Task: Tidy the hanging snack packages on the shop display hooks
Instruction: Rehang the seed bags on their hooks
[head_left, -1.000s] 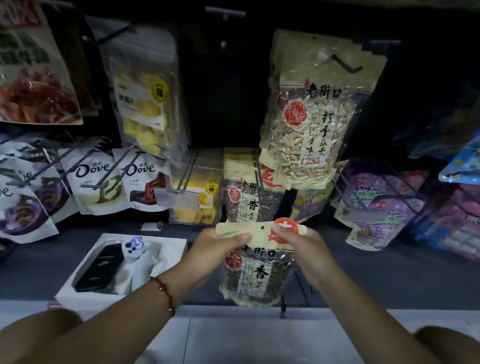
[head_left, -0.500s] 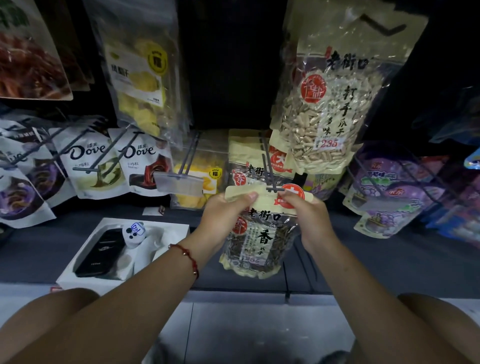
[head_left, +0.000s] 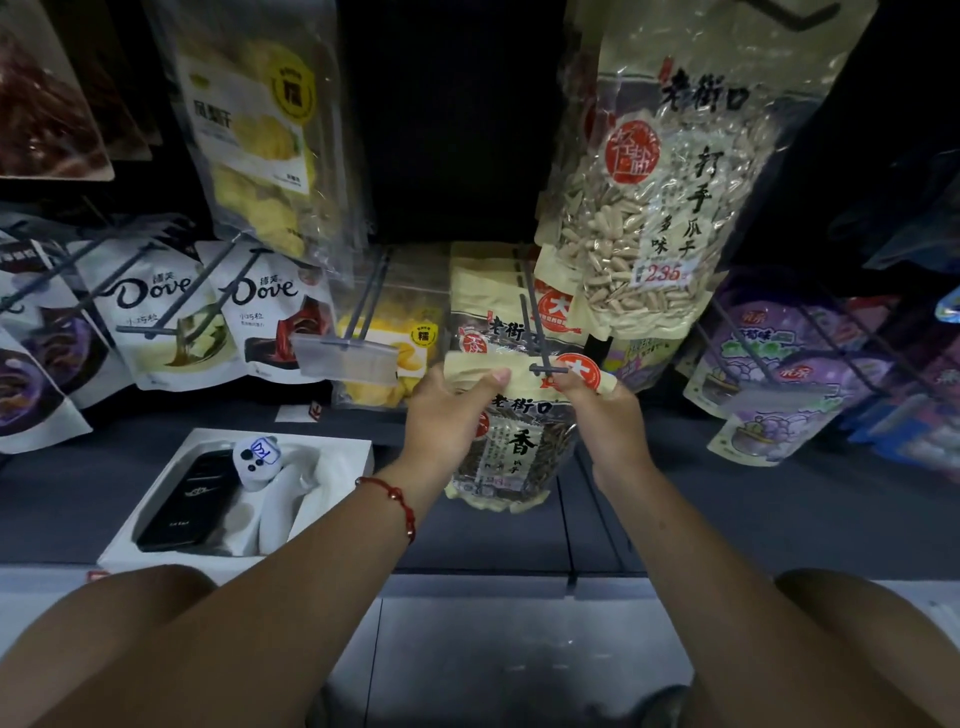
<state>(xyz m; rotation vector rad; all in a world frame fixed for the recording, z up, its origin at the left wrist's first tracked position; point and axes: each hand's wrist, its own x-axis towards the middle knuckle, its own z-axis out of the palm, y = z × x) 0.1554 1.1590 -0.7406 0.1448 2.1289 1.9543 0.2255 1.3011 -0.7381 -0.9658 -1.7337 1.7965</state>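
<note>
A bag of dark sunflower seeds (head_left: 511, 447) with a cream header hangs in front of me at the tip of a grey display hook (head_left: 540, 343). My left hand (head_left: 447, 415) pinches the left end of the header and my right hand (head_left: 605, 410) pinches the right end, by a red round label. The hook's crossbar lies right over the header's top edge. Behind it, several matching seed bags (head_left: 488, 312) hang on the same hook. A larger bag of pale seeds (head_left: 660, 208) hangs above on the right.
Two Dove chocolate bags (head_left: 166, 322) hang at the left, a dried yellow fruit bag (head_left: 260, 140) above them, purple snack bags (head_left: 763, 384) at the right. A white tray (head_left: 171, 493) with a black phone and a white device lies on the dark shelf below.
Both hands have lifted the seed bag up and forward to the hook's tip. The view has moved closer to the display.
</note>
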